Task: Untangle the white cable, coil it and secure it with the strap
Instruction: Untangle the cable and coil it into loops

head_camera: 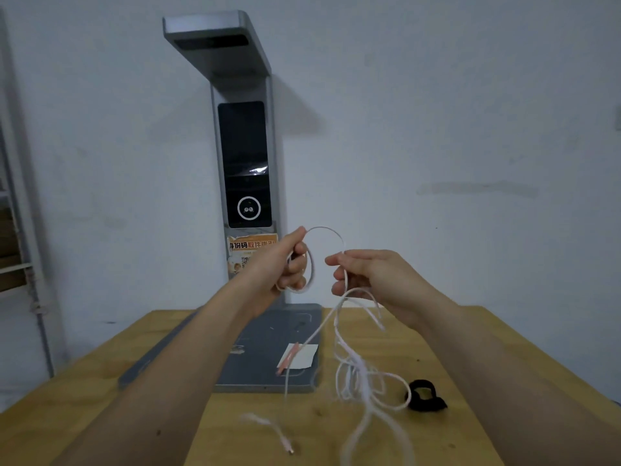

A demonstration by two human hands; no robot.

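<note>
Wooden table below, grey scanner stand at its far edge. Left hand curled round a small coil of white cable; right hand pinching the next stretch, the rest hanging tangled. Black strap lying on the table, just beside.

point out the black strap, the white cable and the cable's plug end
black strap (426,395), head view, on its folded band
white cable (369,378), head view, on the hanging tangle
plug end (289,450), head view, on the metal tip lying on the table
</note>
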